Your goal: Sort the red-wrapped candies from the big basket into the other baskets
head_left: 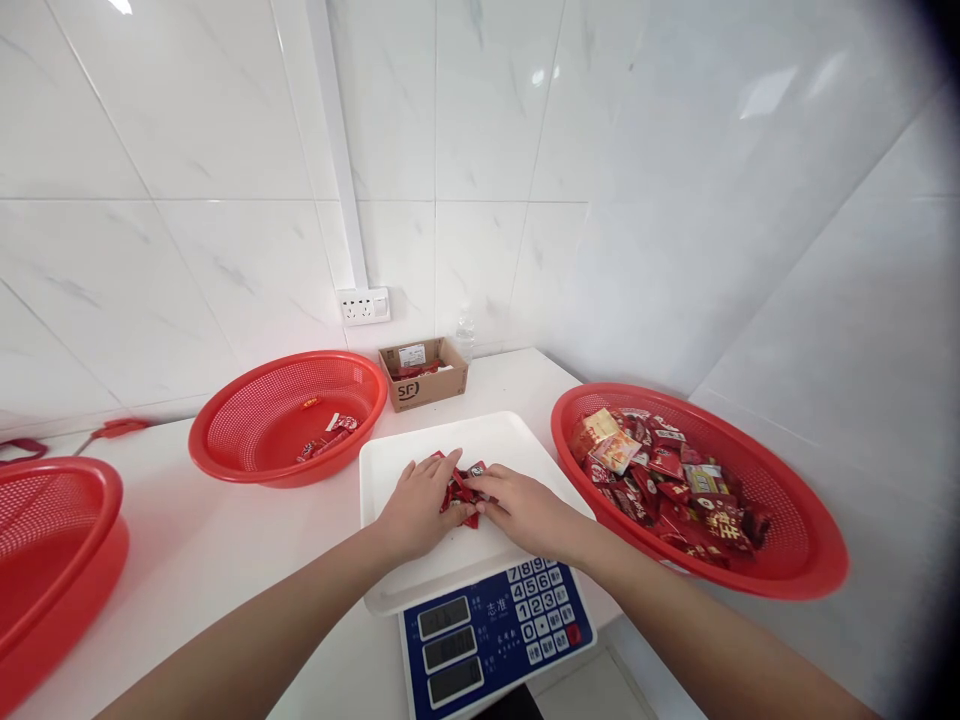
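Observation:
Both of my hands are cupped around a small pile of red snack packets on the white tray of a digital scale. My left hand presses on the pile from the left, its fingers curled over the packets. From the right, my right hand closes on the same packets with its fingertips and thumb. The fingers and palms cover part of the pile. The scale has a blue panel with number keys and three small displays.
At right, a red basket holds many packets. Behind left, another red basket holds a few. A third red basket is cut off at far left. A cardboard box and a clear bottle stand near the wall socket.

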`<state>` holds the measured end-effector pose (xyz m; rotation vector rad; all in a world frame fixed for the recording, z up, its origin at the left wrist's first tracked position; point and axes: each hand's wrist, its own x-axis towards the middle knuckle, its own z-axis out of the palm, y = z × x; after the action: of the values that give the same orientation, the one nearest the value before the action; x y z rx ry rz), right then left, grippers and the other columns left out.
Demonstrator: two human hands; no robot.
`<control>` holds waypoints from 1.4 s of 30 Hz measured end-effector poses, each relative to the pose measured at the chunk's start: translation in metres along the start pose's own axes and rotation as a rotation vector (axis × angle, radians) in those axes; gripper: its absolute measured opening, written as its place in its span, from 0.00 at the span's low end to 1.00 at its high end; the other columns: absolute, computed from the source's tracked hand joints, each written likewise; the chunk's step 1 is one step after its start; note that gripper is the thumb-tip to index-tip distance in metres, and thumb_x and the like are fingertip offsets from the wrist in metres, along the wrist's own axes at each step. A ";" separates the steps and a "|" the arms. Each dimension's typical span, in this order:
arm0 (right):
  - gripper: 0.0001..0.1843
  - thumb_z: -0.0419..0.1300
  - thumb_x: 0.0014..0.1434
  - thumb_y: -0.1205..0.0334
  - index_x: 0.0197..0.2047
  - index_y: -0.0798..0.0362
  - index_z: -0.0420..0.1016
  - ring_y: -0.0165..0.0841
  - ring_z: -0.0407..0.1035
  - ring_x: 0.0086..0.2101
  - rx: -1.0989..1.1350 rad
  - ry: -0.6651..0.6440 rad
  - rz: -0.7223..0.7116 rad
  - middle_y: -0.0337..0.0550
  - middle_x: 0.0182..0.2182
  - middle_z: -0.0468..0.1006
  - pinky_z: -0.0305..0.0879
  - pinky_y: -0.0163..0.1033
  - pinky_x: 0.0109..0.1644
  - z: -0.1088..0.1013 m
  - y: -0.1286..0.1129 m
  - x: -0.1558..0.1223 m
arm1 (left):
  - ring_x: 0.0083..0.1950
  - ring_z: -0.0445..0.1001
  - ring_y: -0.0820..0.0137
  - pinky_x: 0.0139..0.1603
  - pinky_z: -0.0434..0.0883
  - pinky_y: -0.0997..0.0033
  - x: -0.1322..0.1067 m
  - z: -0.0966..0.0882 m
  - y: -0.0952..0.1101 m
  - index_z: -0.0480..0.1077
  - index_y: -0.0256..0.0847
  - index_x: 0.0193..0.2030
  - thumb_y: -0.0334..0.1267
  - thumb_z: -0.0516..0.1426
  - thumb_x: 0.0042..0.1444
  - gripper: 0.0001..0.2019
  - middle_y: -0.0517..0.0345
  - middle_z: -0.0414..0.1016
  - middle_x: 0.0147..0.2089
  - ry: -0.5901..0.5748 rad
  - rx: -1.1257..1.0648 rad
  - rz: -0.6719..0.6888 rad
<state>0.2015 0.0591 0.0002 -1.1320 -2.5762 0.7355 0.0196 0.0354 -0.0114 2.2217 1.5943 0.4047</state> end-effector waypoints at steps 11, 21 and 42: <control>0.27 0.55 0.58 0.64 0.61 0.51 0.63 0.43 0.61 0.53 -0.031 -0.042 0.012 0.53 0.54 0.66 0.59 0.47 0.56 0.001 -0.001 -0.003 | 0.68 0.49 0.56 0.66 0.48 0.46 -0.003 0.003 0.000 0.49 0.39 0.66 0.47 0.51 0.58 0.31 0.48 0.57 0.67 0.003 0.025 0.004; 0.27 0.56 0.57 0.66 0.61 0.45 0.63 0.43 0.58 0.56 -0.058 -0.030 -0.053 0.48 0.57 0.64 0.58 0.49 0.58 0.003 -0.002 -0.003 | 0.68 0.50 0.54 0.65 0.47 0.42 -0.005 0.001 0.002 0.54 0.48 0.65 0.51 0.49 0.60 0.27 0.53 0.57 0.66 -0.010 0.048 0.044; 0.24 0.55 0.59 0.64 0.59 0.50 0.65 0.42 0.56 0.58 -0.122 0.067 0.004 0.48 0.59 0.63 0.55 0.49 0.60 -0.007 0.011 0.003 | 0.71 0.41 0.55 0.67 0.42 0.45 -0.015 -0.008 -0.001 0.48 0.42 0.67 0.62 0.47 0.56 0.38 0.47 0.49 0.70 -0.002 0.081 -0.030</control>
<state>0.2092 0.0702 0.0004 -1.1762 -2.5937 0.5378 0.0099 0.0223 -0.0050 2.2530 1.6690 0.3355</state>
